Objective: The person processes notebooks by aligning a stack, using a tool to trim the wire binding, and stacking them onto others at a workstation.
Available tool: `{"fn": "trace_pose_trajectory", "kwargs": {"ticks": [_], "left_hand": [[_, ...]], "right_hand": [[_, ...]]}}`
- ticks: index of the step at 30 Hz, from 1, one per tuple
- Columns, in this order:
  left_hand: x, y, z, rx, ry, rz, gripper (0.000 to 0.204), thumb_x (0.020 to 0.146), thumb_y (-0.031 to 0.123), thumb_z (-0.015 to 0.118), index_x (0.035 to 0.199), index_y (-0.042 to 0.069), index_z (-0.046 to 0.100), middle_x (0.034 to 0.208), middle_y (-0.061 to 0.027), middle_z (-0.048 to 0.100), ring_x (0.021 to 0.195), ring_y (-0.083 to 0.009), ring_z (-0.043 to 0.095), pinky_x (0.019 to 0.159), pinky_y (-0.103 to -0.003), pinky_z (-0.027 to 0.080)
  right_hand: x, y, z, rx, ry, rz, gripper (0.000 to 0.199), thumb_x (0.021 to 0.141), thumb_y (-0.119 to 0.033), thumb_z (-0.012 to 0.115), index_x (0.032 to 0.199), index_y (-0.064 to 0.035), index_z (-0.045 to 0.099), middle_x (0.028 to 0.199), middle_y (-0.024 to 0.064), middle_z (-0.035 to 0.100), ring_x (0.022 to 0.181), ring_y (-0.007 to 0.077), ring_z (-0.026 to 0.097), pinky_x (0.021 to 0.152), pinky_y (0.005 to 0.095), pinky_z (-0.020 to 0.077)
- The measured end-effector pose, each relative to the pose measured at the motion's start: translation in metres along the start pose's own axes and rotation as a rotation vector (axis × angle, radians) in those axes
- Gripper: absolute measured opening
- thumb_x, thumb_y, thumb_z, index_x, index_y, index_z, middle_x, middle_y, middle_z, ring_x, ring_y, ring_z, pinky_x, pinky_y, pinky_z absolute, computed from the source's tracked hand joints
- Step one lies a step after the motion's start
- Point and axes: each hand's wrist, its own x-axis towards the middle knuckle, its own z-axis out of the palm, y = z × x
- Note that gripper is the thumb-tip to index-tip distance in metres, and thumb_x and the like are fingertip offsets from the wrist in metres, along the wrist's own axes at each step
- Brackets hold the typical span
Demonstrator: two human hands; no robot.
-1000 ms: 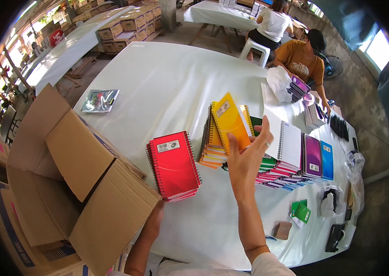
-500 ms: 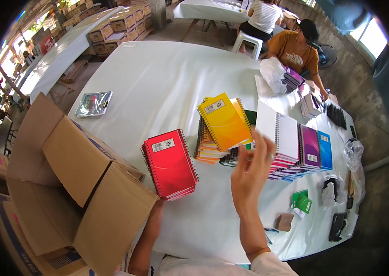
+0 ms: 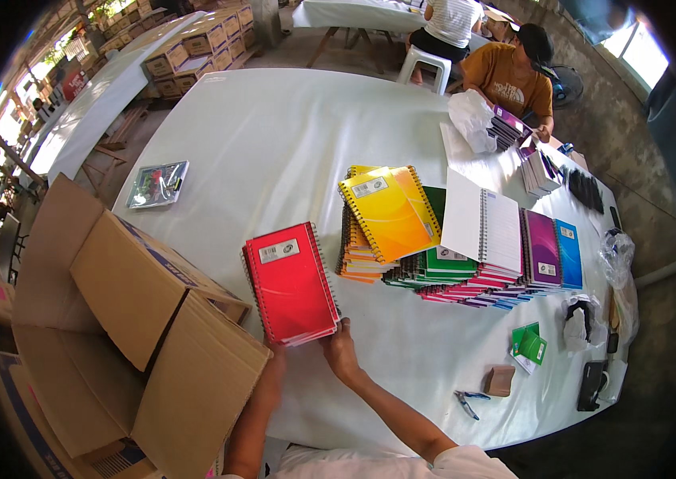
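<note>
A stack of red spiral notebooks is near the middle of the table, beside the open cardboard box. My right hand grips its lower right corner, fingers closed round the edge. At the lower left corner is my left hand, its fingers mostly hidden under the stack. To the right are piled yellow notebooks, then green notebooks and a notebook folded open to lined pages. Purple notebooks and blue notebooks end the row.
The open cardboard box stands at the left. A clear-wrapped pack lies at far left. Pliers, a brown block and small green cards lie at right. A co-worker in an orange shirt handles notebooks at the far right.
My right hand has moved from the yellow notebooks down and left to the red stack. The yellow notebook now rests on its pile. The co-worker's arm has drawn inward.
</note>
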Motion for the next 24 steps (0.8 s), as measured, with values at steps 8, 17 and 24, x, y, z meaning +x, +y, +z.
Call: {"fn": "trace_pose_trajectory", "kwargs": {"ticks": [8,17,24], "left_hand": [[0.079,0.067,0.033,0.227,-0.025,0.026,0.052,0.095,0.035,0.052,0.136,0.006,0.043,0.133,-0.0083,0.049,0.120,-0.0182,0.048,0.097,-0.036,0.041],[0.138,0.113,0.064,-0.126,0.097,-0.273,0.046,0.096,0.043,0.047,0.124,0.006,0.051,0.101,-0.0035,0.060,0.092,-0.0141,0.057,0.080,-0.032,0.046],[0.162,0.094,0.045,0.001,0.030,-0.403,0.049,0.091,0.032,0.059,0.132,0.015,0.038,0.124,-0.0103,0.044,0.105,-0.0227,0.047,0.091,-0.039,0.034]], "right_hand": [[0.050,0.003,0.025,-0.073,0.089,-0.039,0.030,0.079,0.003,0.064,0.107,0.0070,0.054,0.094,0.0260,0.053,0.093,0.0480,0.047,0.077,0.0508,0.0460],[0.091,0.008,0.038,-0.036,0.225,-0.003,0.024,0.087,-0.001,0.058,0.108,0.0093,0.052,0.098,0.0289,0.056,0.092,0.0511,0.049,0.085,0.0525,0.0402],[0.085,0.017,0.045,0.041,0.161,-0.045,0.034,0.093,-0.011,0.055,0.118,0.0081,0.045,0.108,0.0268,0.053,0.096,0.0488,0.046,0.090,0.0522,0.0370]]}}
